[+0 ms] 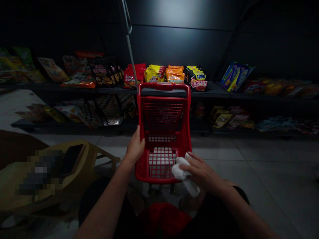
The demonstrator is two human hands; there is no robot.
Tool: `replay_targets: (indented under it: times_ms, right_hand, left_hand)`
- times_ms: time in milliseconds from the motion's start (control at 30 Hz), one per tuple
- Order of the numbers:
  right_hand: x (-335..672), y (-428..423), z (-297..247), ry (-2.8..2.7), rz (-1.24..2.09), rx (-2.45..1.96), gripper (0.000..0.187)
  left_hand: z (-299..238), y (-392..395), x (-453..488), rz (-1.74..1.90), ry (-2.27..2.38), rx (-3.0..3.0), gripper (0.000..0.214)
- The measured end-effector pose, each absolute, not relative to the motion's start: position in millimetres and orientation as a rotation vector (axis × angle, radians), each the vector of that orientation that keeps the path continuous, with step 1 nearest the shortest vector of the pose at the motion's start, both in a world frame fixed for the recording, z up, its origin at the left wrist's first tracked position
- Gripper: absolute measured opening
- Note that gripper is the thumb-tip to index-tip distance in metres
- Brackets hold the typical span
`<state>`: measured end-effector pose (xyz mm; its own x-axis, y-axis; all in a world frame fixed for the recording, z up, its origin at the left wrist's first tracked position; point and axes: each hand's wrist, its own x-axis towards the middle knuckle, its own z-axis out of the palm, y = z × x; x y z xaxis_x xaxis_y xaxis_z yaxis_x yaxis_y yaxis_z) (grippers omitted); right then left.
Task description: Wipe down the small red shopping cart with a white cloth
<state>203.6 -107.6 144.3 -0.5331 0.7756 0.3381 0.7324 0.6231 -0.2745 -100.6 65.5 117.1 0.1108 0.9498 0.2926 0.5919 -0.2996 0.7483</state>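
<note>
A small red plastic shopping cart (163,89) stands right in front of me, its grid bottom facing up at me. My left hand (136,146) grips the left side wall, with the thumb on the inner side and the fingers along the outside. In my right hand (200,171) is a bunched white cloth (180,168), held at the cart's near right corner. Part of the cloth hangs down below the hand. A thin metal pole (131,54) rises from the cart's left handle end.
Behind the cart run dark shelves (214,89) with snack bags, including red packets (134,75) and orange packets (175,73). To my left stands a yellowish plastic stool (86,154) carrying a dark flat object (72,158) and a blurred-out item. Tiled floor (224,149) lies to the right.
</note>
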Motion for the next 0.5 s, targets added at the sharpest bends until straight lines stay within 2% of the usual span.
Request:
replay_targets:
  times_ms: [200, 367, 500]
  right_hand:
    - [230.4, -29.3, 135.3, -1.834, -0.005, -1.454, 0.035]
    - [193.6, -73.0, 135.7, -1.970, 0.152, -1.413, 0.037]
    - [178.3, -104.0, 131.8, -2.027, 0.149, -1.444, 0.040]
  left_hand:
    - [123.0, 54.4, -97.2, 1.026, 1.522, 1.913, 0.080]
    - [125.6, 47.1, -103.1, 1.005, 1.527, 1.900, 0.083]
    - [126.3, 38.2, -108.3, 1.005, 1.506, 1.875, 0.081]
